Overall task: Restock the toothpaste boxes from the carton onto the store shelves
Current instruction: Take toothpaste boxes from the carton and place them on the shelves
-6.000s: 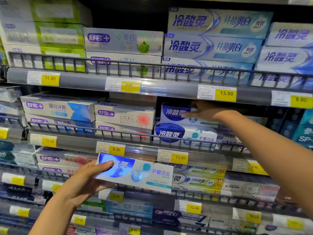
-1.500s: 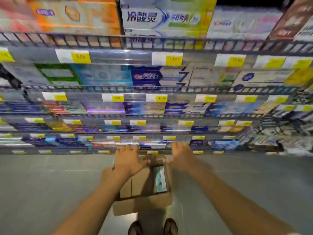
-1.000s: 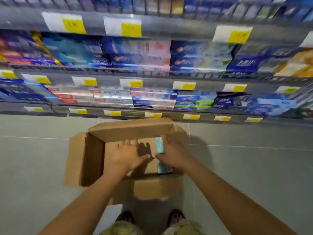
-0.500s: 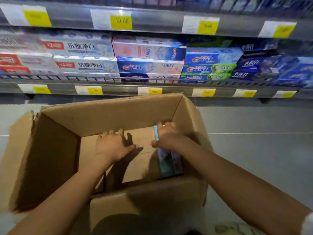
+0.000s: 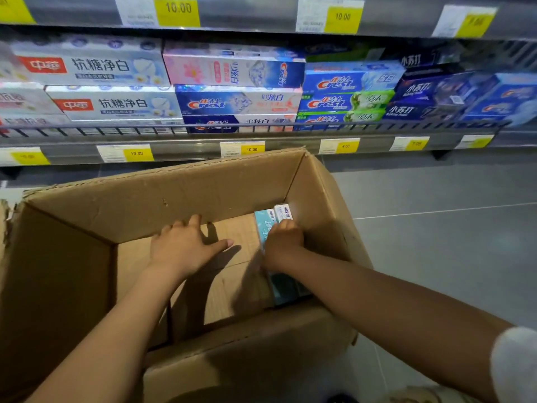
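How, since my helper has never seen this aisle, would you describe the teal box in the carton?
An open brown carton sits on the floor before the bottom shelf. Along its right inner wall, under the right hand and its grip, lies the teal box. It alone is teal; the white box beside it lies nearer the wall.

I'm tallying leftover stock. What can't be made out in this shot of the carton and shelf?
Head view:
- Count of toothpaste boxes in the carton: the right hand, curled on them, and its forearm cover most.
- Price on the far-right tag: blurred.
- Bottom row of Crest boxes: partly hidden by the wire rail.
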`<state>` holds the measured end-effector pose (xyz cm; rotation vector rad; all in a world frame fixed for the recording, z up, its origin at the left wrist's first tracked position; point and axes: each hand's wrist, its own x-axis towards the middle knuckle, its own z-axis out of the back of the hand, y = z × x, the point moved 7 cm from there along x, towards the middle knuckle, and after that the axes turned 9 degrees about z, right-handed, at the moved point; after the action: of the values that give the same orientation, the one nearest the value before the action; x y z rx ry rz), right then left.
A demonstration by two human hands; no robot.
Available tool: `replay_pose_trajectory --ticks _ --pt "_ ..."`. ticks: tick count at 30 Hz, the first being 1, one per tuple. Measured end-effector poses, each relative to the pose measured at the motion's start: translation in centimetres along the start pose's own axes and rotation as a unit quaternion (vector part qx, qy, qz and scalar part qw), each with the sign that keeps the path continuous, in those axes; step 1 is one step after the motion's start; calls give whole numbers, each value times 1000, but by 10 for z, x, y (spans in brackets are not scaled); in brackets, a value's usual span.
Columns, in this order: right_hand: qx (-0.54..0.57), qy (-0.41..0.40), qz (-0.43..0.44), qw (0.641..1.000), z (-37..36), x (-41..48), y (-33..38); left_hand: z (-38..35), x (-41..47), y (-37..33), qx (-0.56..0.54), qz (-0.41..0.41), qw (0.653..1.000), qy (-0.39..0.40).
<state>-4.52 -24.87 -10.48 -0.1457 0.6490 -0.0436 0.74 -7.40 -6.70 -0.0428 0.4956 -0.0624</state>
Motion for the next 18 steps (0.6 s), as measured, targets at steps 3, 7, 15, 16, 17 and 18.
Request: replay_pose_trajectory --ticks 3,7,15,16,17,18 --pt "-4 -10 -24 1000 -2 6 -2 -1 3 2 -4 4 1000 4" --pt "27 -5 -44 999 -3 10 -7 -6 6 4 -4 4 1000 21" --pt "70 -35 84 993 -12 5 21 -14 8 5 -20 6 999 42" --pt "97 -24 94 991 -15 5 23 -14 8 6 -22 7 999 42" --pt "128 -7 100 987 -19 5 25 -15 8 5 -23 7 999 41" --pt "162 9 104 981 -22 5 27 -15 8 5 -24 7 999 43"
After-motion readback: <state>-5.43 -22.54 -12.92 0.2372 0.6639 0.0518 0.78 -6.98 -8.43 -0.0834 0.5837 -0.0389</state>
